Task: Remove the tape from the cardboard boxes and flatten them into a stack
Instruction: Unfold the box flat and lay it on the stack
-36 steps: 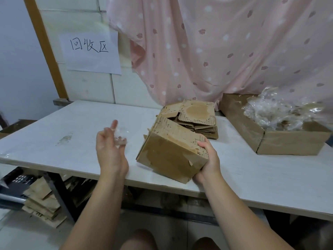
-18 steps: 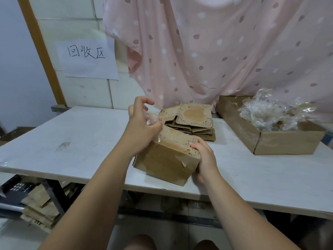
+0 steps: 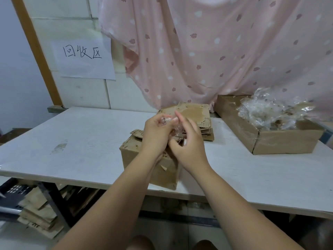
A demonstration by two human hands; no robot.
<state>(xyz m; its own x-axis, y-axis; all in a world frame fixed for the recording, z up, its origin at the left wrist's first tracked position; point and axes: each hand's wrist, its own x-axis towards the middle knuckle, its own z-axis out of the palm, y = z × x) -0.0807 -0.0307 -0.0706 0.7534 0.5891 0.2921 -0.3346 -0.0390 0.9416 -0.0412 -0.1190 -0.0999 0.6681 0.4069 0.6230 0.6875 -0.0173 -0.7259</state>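
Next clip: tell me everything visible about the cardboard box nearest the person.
The cardboard box is small, brown corrugated board, worn and stained, with torn patches on its near face and ragged top flaps partly lifted. Not yet flattened, it stands on the white table near the front edge, one corner toward the camera. The forearms hide its right part. The left hand and right hand hold clear tape above it; whether they touch it cannot be told.

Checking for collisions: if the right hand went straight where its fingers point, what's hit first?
Beyond the tape it pinches, the right hand likely meets the flat cardboard stack; depth unclear.
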